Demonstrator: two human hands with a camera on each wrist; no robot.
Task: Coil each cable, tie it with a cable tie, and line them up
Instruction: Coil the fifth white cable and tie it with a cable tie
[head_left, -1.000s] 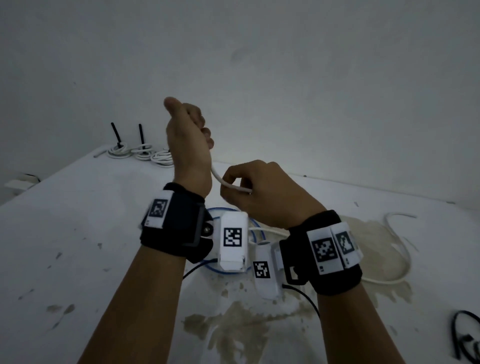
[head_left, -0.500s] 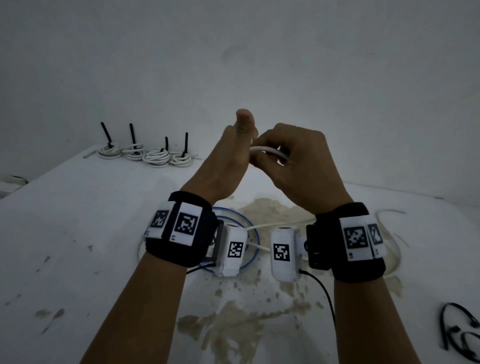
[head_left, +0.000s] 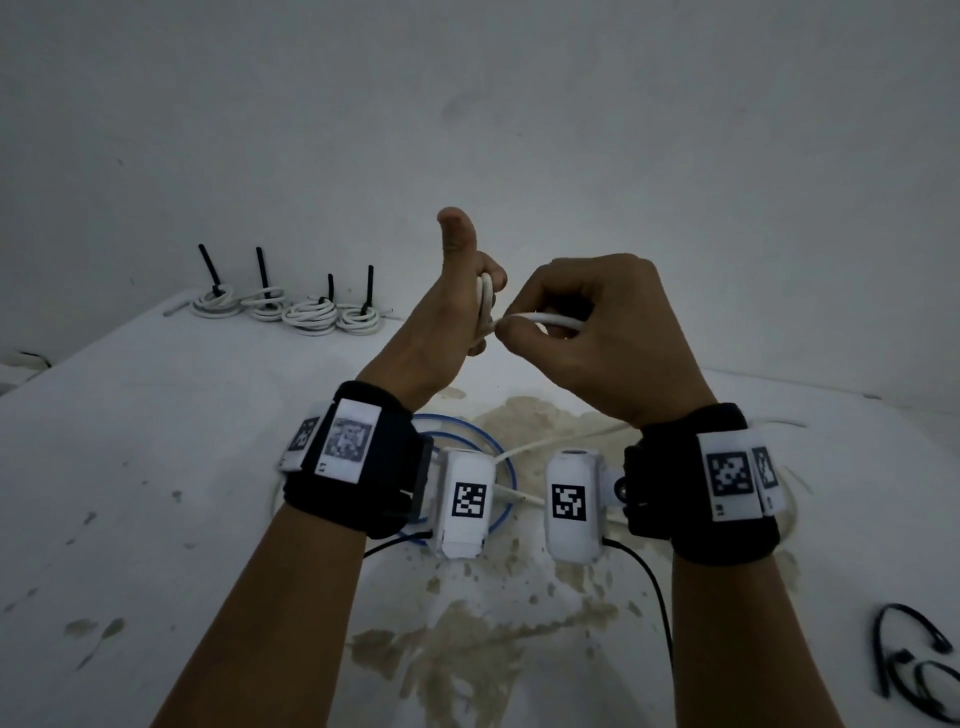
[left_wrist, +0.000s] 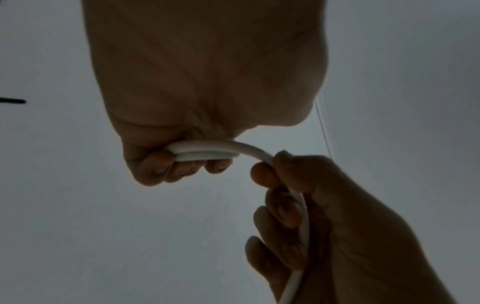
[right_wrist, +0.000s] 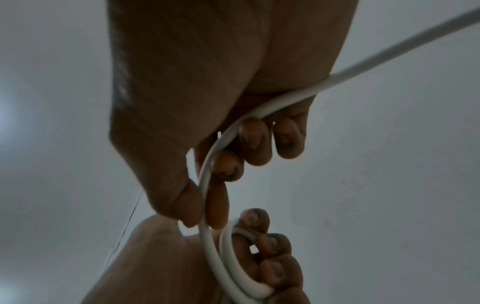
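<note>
Both hands are raised above the white table. My left hand has its fingers curled round two turns of a white cable, thumb pointing up; the turns show in the left wrist view as white cable and in the right wrist view as white cable. My right hand pinches the same cable between thumb and forefinger just right of the left hand. The rest of the cable runs back past the right palm and trails down to the table.
Several tied white coils with upright black ties stand in a row at the far left by the wall. A blue cable loop lies under my wrists. Loose black ties lie at the near right. Brown stains mark the tabletop.
Both hands rose from low over the table. The right hand carried the cable over and round the left fingers, adding a turn there.
</note>
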